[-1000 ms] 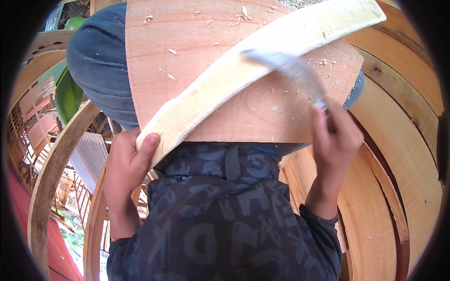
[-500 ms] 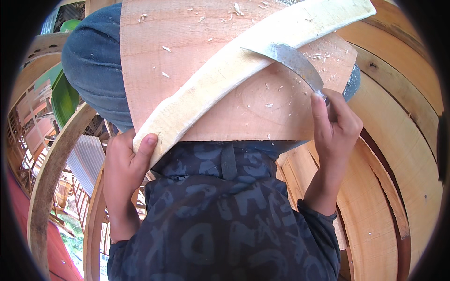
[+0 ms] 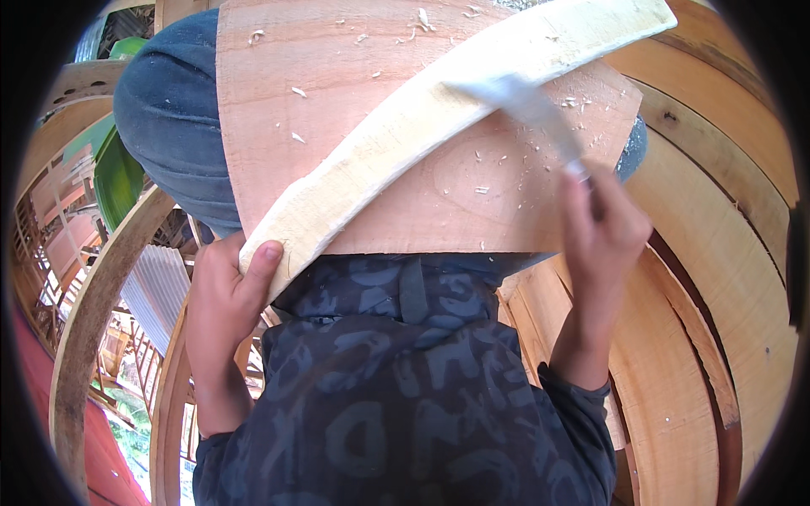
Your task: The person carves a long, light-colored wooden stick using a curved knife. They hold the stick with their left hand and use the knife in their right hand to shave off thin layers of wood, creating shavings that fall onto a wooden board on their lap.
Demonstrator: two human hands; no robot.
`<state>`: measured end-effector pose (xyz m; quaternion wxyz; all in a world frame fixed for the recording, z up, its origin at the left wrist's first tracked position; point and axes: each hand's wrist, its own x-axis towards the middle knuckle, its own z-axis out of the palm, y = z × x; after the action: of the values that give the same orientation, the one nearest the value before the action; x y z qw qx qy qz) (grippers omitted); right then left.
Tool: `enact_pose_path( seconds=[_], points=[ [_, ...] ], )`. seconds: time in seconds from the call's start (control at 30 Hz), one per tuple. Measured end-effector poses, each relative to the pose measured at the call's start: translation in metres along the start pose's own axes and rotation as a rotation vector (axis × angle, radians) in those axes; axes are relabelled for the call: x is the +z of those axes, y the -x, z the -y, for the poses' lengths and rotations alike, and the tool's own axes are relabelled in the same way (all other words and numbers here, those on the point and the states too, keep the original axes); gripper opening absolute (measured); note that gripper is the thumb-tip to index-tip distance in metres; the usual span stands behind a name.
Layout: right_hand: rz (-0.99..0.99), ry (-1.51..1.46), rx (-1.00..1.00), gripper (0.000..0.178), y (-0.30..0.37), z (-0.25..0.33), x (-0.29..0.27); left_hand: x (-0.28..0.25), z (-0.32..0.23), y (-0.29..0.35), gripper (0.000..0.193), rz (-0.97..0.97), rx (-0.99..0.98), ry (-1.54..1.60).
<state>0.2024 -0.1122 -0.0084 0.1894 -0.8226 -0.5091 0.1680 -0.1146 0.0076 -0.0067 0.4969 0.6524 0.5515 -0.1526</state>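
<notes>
A long, curved, pale piece of wood (image 3: pixel 371 160) lies slantwise across a flat wooden board (image 3: pixel 295 101) on my lap. My left hand (image 3: pixel 226 285) is closed round its near left end, with the thumb on top. A sickle (image 3: pixel 540 114) with a curved metal blade is in my right hand (image 3: pixel 603 211), fingers wrapped round a handle they mostly hide. The blade, smeared by motion, reaches left over the pale wood, its tip above the wood's upper face. Whether the edge touches the wood I cannot tell.
Small wood shavings (image 3: pixel 422 21) are scattered over the board. My bent knee (image 3: pixel 164 118) sits at its left. Large planks (image 3: pixel 717 236) curve along the right side, and a curved wooden beam (image 3: pixel 97 312) stands at the left beside corrugated sheeting (image 3: pixel 156 291).
The sickle and my right hand have turned blurry, and the blade's tip has shifted slightly right and away from me. My left hand and the pale wood stay put.
</notes>
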Motion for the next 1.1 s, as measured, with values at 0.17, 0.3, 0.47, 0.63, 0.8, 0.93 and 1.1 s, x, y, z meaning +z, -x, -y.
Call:
enact_pose_path(
  seconds=[0.17,0.3,0.47,0.63,0.8,0.93,1.1],
  points=[
    [-0.022,-0.019,0.049,0.016,0.004,-0.002,0.002,-0.005,-0.004,-0.004,0.062,0.071,-0.037,0.044],
    [0.050,-0.022,0.076,0.017,-0.002,-0.001,-0.003,0.000,0.001,-0.001,0.062,0.024,-0.036,0.049],
    [0.054,-0.015,-0.013,0.019,0.008,0.014,0.003,-0.001,0.004,-0.003,0.063,0.059,-0.026,0.062],
    [0.041,0.081,0.145,0.022,-0.008,-0.005,-0.004,0.000,0.000,-0.001,0.064,0.016,-0.005,0.025],
    [0.048,0.004,-0.049,0.018,0.007,0.013,0.008,0.000,0.003,-0.001,0.063,0.042,-0.048,0.100],
    [-0.010,0.042,0.256,0.018,-0.011,-0.008,-0.004,0.000,-0.002,0.000,0.063,0.022,-0.019,0.041],
    [0.059,0.017,-0.115,0.019,0.004,0.004,-0.001,-0.003,0.002,-0.006,0.063,0.044,0.015,0.019]
  ],
)
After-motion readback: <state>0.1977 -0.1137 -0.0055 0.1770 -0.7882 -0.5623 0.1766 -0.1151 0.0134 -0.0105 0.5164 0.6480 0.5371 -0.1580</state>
